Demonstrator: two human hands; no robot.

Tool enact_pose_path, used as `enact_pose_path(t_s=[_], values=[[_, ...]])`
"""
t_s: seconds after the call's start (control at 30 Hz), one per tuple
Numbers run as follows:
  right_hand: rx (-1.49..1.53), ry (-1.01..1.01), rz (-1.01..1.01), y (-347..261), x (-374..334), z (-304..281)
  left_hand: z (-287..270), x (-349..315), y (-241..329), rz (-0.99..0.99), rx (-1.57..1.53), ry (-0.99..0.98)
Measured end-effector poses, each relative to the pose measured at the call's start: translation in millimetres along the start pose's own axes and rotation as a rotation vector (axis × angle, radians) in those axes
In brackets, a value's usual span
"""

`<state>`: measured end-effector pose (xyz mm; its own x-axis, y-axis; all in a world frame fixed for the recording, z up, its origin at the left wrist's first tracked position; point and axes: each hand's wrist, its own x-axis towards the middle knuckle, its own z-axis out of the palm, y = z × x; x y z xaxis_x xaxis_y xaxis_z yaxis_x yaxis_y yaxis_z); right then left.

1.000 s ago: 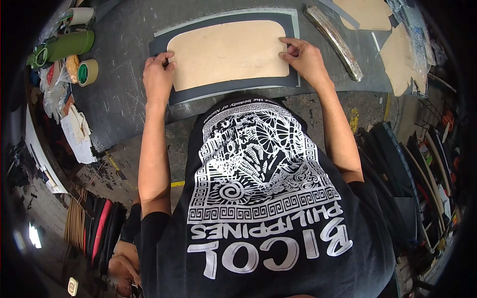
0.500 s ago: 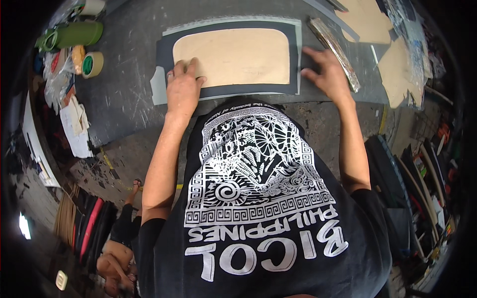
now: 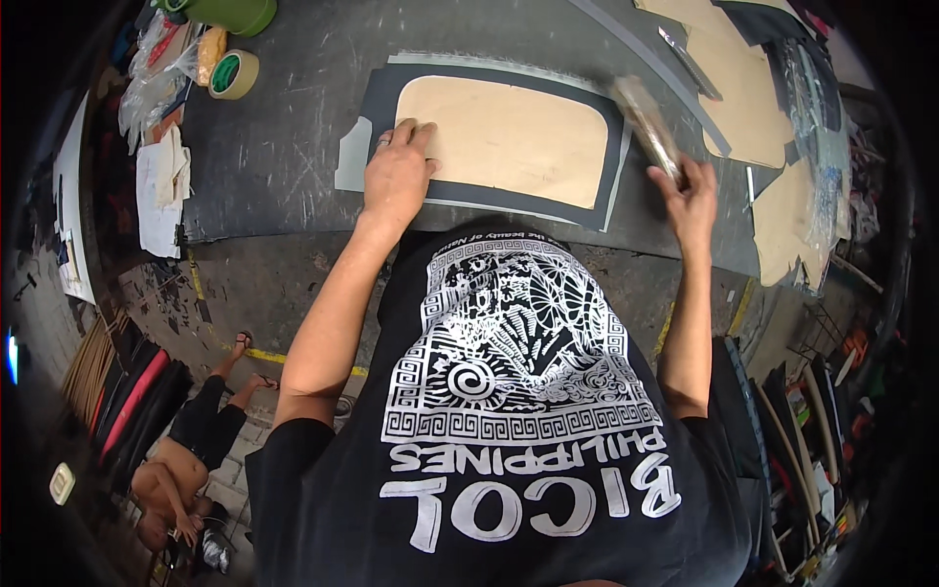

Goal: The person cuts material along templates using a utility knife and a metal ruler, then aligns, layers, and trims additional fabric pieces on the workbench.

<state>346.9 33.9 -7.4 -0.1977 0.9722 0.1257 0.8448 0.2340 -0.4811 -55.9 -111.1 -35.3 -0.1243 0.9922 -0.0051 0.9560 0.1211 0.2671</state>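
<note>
A flat tan board [image 3: 504, 137] with two rounded far corners lies on a dark sheet [image 3: 477, 193], over pale grey sheets [image 3: 354, 152]. My left hand [image 3: 396, 181] rests at the board's left edge with its fingers stretched out. Right of the sheets, my right hand [image 3: 690, 201] is closed on the near end of a long narrow bar [image 3: 648, 122] that looks wrapped in shiny clear plastic. The bar slants away from me and is smeared by motion. Its near tip is partly hidden by my fingers.
At far left stand a green bottle [image 3: 230, 12], a tape roll [image 3: 235, 75] and plastic bags [image 3: 152, 88]. A grey strip [image 3: 665, 73], a cutter knife [image 3: 693, 64] and tan pieces [image 3: 738, 93] lie at right. Another person [image 3: 171, 479] is at lower left.
My right hand has closed on the near end of the bar, and the bar has shifted. My left hand stays on the board. The whole view has swung, moving the board rightward in it.
</note>
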Motion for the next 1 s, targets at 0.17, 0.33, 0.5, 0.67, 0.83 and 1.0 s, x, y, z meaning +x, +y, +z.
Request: enact_pose_path(t_s=[0.17, 0.33, 0.5, 0.67, 0.83, 1.0], values=[[0.084, -0.161, -0.458, -87, 18, 60, -3, 9, 14, -0.274, -0.191, 0.002], [0.025, -0.22, -0.567, -113, 29, 102, 2, 25, 31, -0.249, -0.265, 0.072], [0.075, -0.281, -0.447, -84, 62, 84, 14, 36, 24, -0.113, -0.167, -0.025], [0.275, -0.164, 0.052, 10, 111, 46, 13, 47, 22, -0.151, -0.134, -0.07], [0.07, -0.021, -0.029, 68, 164, 11, -1, 55, 1, -0.18, -0.097, -0.112], [-0.242, 0.236, -0.435, 68, 224, 21, -4, 66, -21, -0.078, -0.141, -0.07]])
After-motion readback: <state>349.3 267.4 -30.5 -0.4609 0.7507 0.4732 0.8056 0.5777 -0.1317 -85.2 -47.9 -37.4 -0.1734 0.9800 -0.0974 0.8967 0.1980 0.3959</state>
